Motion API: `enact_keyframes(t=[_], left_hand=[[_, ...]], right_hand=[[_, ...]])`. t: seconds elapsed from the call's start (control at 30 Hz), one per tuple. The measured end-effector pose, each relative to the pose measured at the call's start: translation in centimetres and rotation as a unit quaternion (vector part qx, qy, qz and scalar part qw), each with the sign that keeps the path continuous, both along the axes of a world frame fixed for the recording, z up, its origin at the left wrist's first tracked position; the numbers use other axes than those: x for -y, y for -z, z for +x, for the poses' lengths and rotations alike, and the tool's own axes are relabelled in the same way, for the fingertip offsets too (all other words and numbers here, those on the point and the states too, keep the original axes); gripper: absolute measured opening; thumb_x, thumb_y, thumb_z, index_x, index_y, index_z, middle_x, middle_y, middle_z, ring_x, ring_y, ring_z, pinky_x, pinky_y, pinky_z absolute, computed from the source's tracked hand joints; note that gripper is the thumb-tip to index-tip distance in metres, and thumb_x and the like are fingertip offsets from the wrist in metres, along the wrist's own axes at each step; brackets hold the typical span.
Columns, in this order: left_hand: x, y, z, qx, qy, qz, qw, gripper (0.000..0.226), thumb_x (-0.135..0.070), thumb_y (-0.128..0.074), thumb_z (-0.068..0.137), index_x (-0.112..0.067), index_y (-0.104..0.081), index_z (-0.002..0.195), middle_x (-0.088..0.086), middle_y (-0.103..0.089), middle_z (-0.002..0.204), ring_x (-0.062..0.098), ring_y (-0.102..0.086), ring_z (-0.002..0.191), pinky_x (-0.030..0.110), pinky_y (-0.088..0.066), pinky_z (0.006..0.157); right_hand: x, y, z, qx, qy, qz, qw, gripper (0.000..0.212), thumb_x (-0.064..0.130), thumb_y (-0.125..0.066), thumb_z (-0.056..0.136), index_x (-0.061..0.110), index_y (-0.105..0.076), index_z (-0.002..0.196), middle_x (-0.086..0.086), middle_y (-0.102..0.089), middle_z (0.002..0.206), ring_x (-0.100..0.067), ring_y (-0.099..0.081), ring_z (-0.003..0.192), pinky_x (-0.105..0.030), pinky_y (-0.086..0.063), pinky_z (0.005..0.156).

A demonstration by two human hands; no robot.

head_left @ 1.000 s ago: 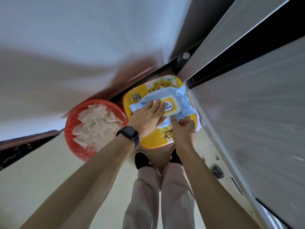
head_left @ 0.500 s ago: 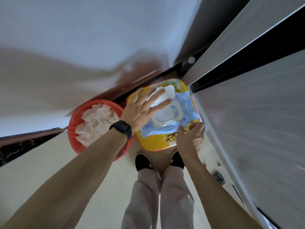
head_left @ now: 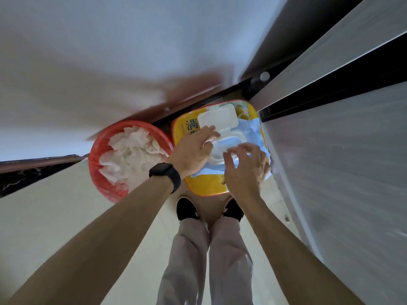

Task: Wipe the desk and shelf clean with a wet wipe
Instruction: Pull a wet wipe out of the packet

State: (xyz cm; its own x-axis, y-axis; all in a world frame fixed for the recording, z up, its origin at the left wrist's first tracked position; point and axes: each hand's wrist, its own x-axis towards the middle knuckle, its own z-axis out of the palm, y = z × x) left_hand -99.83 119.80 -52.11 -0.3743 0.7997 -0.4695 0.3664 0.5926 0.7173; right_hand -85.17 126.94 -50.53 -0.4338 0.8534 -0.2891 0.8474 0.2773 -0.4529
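Wet-wipe pack (head_left: 253, 133) lies flat on a yellow tin (head_left: 204, 183) on the floor, just ahead of the person's shoes, w/ its white flip lid (head_left: 218, 117) swung open. Left hand (head_left: 191, 150), fingers straight, presses the pack beside the opening, prob. to pin it so a sheet pulls free w/o lifting the pack. Right hand (head_left: 246, 168) hovers over the opening, fingers curled; can't tell if it pinches a wipe yet. Red basket (head_left: 97, 164) of crumpled white sheets sits just beside the tin, likely for used ones.
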Motion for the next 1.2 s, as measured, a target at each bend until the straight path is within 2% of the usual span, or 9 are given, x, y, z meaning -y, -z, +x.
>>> enact_keyframes(t=[0.1, 0.23, 0.43, 0.53, 0.63, 0.73, 0.83, 1.03, 1.2], left_hand=[[-0.5, -0.5, -0.7, 0.044, -0.044, -0.018, 0.998, 0.043, -0.048, -0.04, 0.104, -0.024, -0.06, 0.133, -0.004, -0.055, 0.145, 0.014, -0.048, 0.134, 0.031, -0.038, 0.109], [0.8, 0.7, -0.7, -0.103, 0.149, -0.02, 0.983, 0.034, -0.045, -0.048, 0.101, -0.032, -0.061, 0.129, -0.002, -0.034, 0.16, 0.018, -0.027, 0.149, 0.043, -0.027, 0.116], [0.0, 0.1, 0.2, -0.071, 0.04, -0.027, 0.996, 0.036, -0.05, -0.047, 0.1, -0.021, -0.068, 0.105, -0.005, -0.04, 0.156, 0.019, -0.035, 0.142, 0.04, -0.031, 0.114], [1.0, 0.8, 0.5, -0.155, 0.103, -0.015, 0.982, 0.026, -0.038, -0.064, 0.094, -0.021, -0.06, 0.114, -0.002, -0.034, 0.159, 0.024, -0.032, 0.144, 0.043, -0.028, 0.116], [1.4, 1.2, 1.0, -0.181, 0.11, -0.006, 0.977, 0.045, -0.031, -0.067, 0.093, -0.022, -0.05, 0.134, -0.001, -0.029, 0.162, 0.021, -0.024, 0.15, 0.05, -0.019, 0.121], [1.6, 1.4, 1.5, -0.203, 0.115, -0.034, 0.972, 0.059, -0.032, -0.057, 0.099, -0.025, -0.034, 0.152, -0.005, -0.016, 0.166, 0.016, -0.011, 0.154, 0.047, -0.005, 0.124], [2.1, 1.5, 1.7, -0.225, 0.14, -0.058, 0.962, 0.062, -0.039, -0.045, 0.103, -0.029, -0.018, 0.158, -0.008, -0.004, 0.167, 0.013, 0.0, 0.154, 0.049, -0.001, 0.124], [2.2, 1.8, 1.4, -0.216, 0.159, -0.085, 0.96, 0.065, -0.046, -0.039, 0.104, -0.031, -0.008, 0.159, -0.011, 0.003, 0.167, 0.01, 0.007, 0.153, 0.049, 0.002, 0.124], [1.9, 1.2, 1.2, -0.203, 0.169, -0.095, 0.96, 0.065, -0.049, -0.036, 0.104, -0.031, -0.007, 0.159, -0.011, 0.005, 0.167, 0.01, 0.008, 0.153, 0.052, 0.0, 0.124]], right_hand=[[2.3, 0.2, 1.1, -0.018, -0.114, -0.002, 0.993, 0.008, 0.032, -0.064, 0.088, 0.033, -0.072, 0.086, 0.009, -0.059, 0.127, -0.019, -0.048, 0.124, -0.039, -0.03, 0.098], [2.5, 1.3, 1.9, 0.026, -0.195, -0.055, 0.979, 0.018, 0.03, -0.047, 0.098, 0.032, -0.065, 0.096, 0.015, -0.043, 0.15, -0.014, -0.025, 0.146, -0.051, -0.019, 0.114], [1.0, 1.2, 3.8, -0.085, -0.26, -0.035, 0.961, 0.021, 0.027, -0.049, 0.093, 0.019, -0.066, 0.1, 0.008, -0.066, 0.126, -0.016, -0.044, 0.136, -0.045, -0.029, 0.11], [0.1, 0.8, 3.6, -0.099, -0.15, -0.059, 0.982, 0.02, 0.025, -0.056, 0.095, 0.019, -0.066, 0.111, 0.002, -0.064, 0.115, -0.015, -0.049, 0.117, -0.034, -0.041, 0.099], [-1.1, 1.0, 1.9, -0.037, -0.059, -0.094, 0.993, 0.026, 0.031, -0.058, 0.095, 0.026, -0.066, 0.119, 0.005, -0.052, 0.114, -0.011, -0.048, 0.109, -0.022, -0.036, 0.094], [-1.6, 1.7, 0.2, -0.002, -0.046, -0.085, 0.995, 0.025, 0.037, -0.058, 0.093, 0.026, -0.07, 0.112, 0.006, -0.054, 0.111, -0.009, -0.055, 0.091, -0.031, -0.047, 0.085], [-1.5, 2.3, -1.0, 0.027, -0.038, -0.048, 0.998, 0.022, 0.036, -0.058, 0.094, 0.022, -0.07, 0.105, 0.002, -0.057, 0.11, -0.02, -0.062, 0.09, -0.035, -0.049, 0.077], [-1.5, 2.7, -1.8, 0.112, -0.157, 0.058, 0.979, 0.019, 0.019, -0.054, 0.097, 0.009, -0.067, 0.089, -0.009, -0.058, 0.097, -0.031, -0.06, 0.078, -0.036, -0.045, 0.055], [-2.2, 2.5, -2.0, 0.161, -0.305, 0.154, 0.926, 0.014, -0.002, -0.071, 0.07, 0.006, -0.063, 0.078, -0.012, -0.057, 0.077, -0.027, -0.055, 0.058, -0.027, -0.03, 0.044]])
